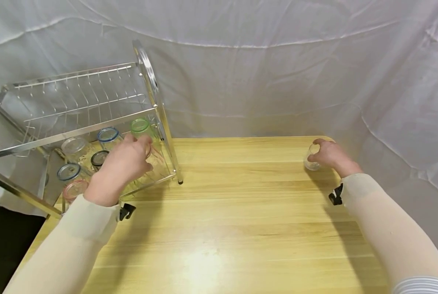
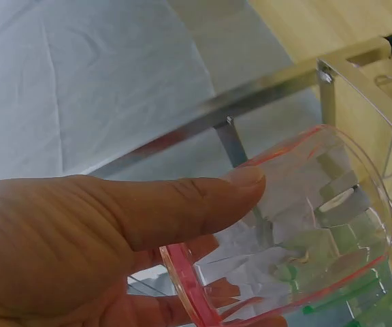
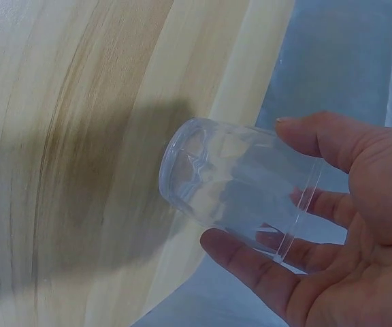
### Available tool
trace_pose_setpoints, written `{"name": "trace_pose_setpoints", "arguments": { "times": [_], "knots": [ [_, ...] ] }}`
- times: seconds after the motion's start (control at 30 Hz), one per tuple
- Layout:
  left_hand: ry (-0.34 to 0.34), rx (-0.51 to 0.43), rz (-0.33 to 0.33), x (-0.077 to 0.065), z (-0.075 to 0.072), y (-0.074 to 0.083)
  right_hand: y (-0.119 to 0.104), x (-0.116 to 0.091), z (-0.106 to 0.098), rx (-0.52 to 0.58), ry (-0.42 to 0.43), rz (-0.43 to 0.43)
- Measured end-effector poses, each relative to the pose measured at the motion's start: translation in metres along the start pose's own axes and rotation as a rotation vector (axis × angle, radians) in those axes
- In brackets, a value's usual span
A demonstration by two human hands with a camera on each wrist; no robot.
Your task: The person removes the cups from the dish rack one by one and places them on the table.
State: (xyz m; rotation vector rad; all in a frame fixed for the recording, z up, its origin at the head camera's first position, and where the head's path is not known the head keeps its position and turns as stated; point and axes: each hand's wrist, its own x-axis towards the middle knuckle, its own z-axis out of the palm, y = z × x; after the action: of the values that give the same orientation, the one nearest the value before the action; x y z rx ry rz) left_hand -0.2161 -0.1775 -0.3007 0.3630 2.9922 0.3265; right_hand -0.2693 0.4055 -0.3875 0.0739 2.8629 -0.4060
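My left hand [image 1: 121, 163] reaches into the lower level of the metal dish rack [image 1: 105, 122]. It grips a clear faceted cup with pink edges [image 2: 305, 225], thumb on one side and fingers round the other. Right behind that cup is a green cup [image 1: 141, 126], upside down. Over by the far right corner of the table, my right hand [image 1: 331, 155] holds a plain clear cup [image 3: 237, 180] between thumb and fingers near its rim. The base of this cup points down at the tabletop, close to its shadow.
Several other cups stand upside down on the rack's lower level, among them a blue-edged one [image 1: 108, 134], a dark one [image 1: 99, 158] and a pink one [image 1: 75, 190]. The wooden table [image 1: 233, 204] spans between both hands. A pale curtain [image 1: 241, 81] hangs along its back and right.
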Motion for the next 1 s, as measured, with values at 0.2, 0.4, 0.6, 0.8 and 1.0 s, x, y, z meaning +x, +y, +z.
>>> {"name": "trace_pose_setpoints", "arguments": {
  "times": [0.2, 0.4, 0.6, 0.8, 1.0],
  "knots": [
    [0.004, 0.024, 0.009, -0.007, -0.002, 0.008, -0.001, 0.001, 0.001, 0.011, -0.005, 0.006],
    [0.002, 0.017, 0.007, -0.015, -0.004, 0.015, -0.001, 0.001, 0.001, 0.023, -0.009, 0.011],
    [-0.04, -0.03, 0.006, -0.025, -0.003, 0.031, -0.001, 0.002, 0.001, 0.019, -0.01, 0.015],
    [-0.043, -0.061, 0.025, -0.029, 0.004, 0.045, -0.006, -0.003, 0.001, 0.024, 0.034, 0.038],
    [-0.069, -0.111, 0.038, -0.028, 0.018, 0.054, -0.02, -0.01, 0.001, 0.013, 0.112, 0.052]
  ]
}}
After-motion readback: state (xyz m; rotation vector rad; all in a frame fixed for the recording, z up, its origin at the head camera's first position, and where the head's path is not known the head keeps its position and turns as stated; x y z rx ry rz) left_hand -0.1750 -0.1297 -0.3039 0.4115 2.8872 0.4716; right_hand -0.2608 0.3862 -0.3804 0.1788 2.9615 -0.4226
